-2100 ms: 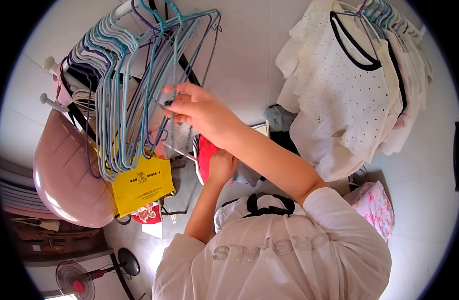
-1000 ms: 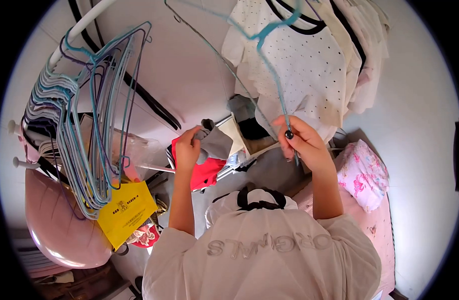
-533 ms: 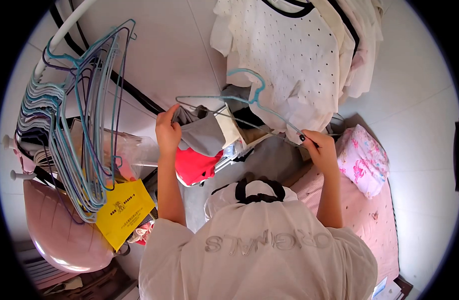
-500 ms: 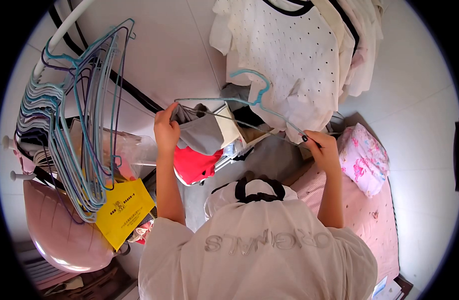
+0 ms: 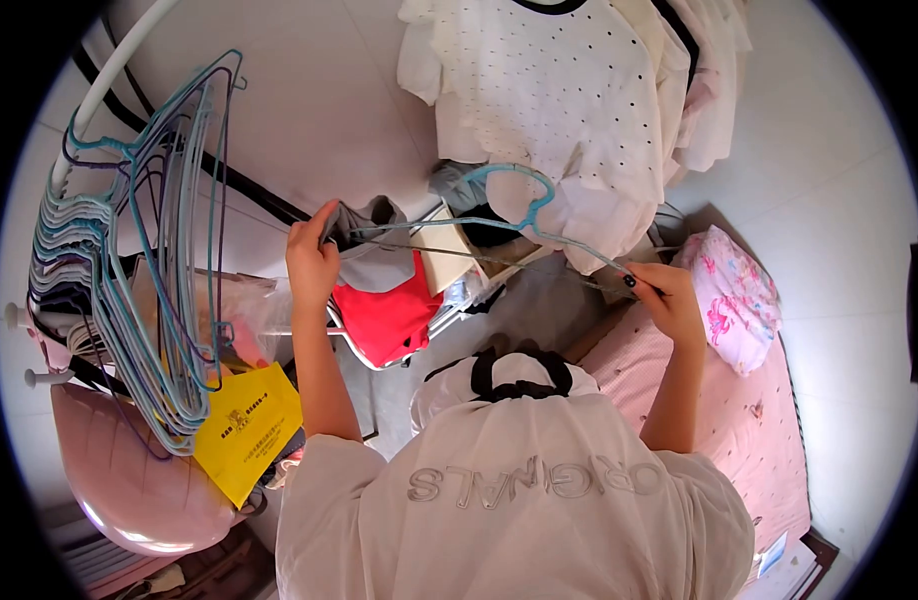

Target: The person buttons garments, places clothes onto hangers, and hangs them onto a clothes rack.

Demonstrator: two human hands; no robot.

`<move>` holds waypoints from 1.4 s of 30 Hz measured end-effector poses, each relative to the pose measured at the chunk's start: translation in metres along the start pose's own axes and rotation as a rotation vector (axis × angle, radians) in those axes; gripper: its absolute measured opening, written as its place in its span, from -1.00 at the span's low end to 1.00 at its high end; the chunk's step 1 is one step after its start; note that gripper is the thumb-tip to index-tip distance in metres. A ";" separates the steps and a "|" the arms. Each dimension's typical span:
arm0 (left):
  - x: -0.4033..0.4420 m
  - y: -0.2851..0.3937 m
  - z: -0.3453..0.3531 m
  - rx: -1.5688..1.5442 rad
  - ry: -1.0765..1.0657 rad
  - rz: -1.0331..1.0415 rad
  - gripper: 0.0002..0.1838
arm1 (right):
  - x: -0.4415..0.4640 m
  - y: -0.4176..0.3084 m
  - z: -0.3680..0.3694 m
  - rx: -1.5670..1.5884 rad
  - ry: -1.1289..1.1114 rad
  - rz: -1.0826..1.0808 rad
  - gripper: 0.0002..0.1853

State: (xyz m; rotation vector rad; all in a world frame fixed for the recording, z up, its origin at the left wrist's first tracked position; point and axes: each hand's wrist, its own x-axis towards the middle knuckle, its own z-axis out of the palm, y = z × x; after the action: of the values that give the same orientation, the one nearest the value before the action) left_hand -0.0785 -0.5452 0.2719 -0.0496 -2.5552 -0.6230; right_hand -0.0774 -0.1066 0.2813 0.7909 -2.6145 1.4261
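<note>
My left hand (image 5: 312, 258) is closed on the edge of a grey garment (image 5: 374, 262), which hangs from it with its opening facing up. In my right hand (image 5: 671, 300) is the right end of a light-blue hanger (image 5: 529, 222), its fingers wrapped round it. The hanger lies level between both hands, hook up. Its left end reaches into the garment's opening, and the tip is hidden there. Below the garment is a red cloth (image 5: 387, 315) on a white-framed seat or rack.
Many hangers (image 5: 159, 290) crowd a white rail on the left, above a yellow bag (image 5: 249, 430) and a shiny pink object (image 5: 129, 480). A dotted white shirt (image 5: 549, 110) hangs ahead. On the right are a pink bed cover (image 5: 749, 440) and a floral bundle (image 5: 731, 300).
The hanger's left end has gone from beside my left fingers into the grey garment's opening. My left hand has shifted left with the garment, and my right hand slightly right.
</note>
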 end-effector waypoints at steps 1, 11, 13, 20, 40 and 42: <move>0.000 0.003 -0.001 -0.030 -0.002 0.017 -0.39 | 0.001 -0.001 0.000 0.007 -0.006 0.000 -0.81; 0.003 0.039 0.000 -0.314 -0.074 0.078 -0.41 | 0.010 -0.008 0.028 0.032 -0.054 -0.044 -0.82; 0.002 0.062 -0.004 -0.385 -0.156 0.102 -0.41 | 0.013 -0.009 0.033 0.033 -0.077 -0.038 -0.82; 0.018 0.069 -0.005 -0.252 -0.185 0.368 -0.63 | 0.020 0.010 0.029 0.121 -0.108 -0.060 -0.84; 0.029 0.080 -0.017 -0.033 -0.160 0.414 -0.82 | 0.045 0.038 0.076 0.304 -0.096 -0.163 -0.82; 0.023 0.083 -0.011 -0.014 -0.126 0.430 -0.81 | 0.047 0.039 0.077 0.306 -0.092 -0.188 -0.81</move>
State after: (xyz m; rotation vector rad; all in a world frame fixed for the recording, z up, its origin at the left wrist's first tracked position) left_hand -0.0810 -0.4779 0.3268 -0.6424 -2.5411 -0.4790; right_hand -0.1214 -0.1704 0.2205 1.1252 -2.3345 1.7938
